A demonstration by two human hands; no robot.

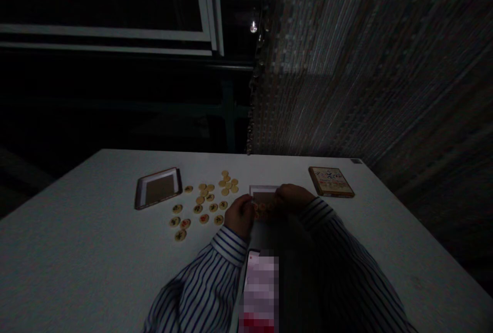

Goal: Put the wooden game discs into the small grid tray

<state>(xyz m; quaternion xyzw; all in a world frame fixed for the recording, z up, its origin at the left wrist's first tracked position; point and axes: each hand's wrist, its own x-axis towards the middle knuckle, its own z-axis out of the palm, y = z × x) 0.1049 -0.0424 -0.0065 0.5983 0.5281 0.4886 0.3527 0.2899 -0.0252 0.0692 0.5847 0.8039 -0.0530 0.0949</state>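
Observation:
My left hand point(239, 215) and my right hand point(293, 197) meet over a small open box point(262, 190) near the middle of the white table point(88, 256). Both hands are curled, fingers pinched around round wooden game pieces point(261, 210) between them. Several more round pieces point(208, 204), with red or dark marks, lie scattered just left of my left hand. Both arms wear striped sleeves. The scene is very dim.
An empty box tray point(157, 188) lies at the left of the pieces. A flat printed box lid point(330, 181) rests at the right, near the table's far edge. A woven curtain point(365, 66) hangs behind. A phone-like object point(259, 276) sits near my chest.

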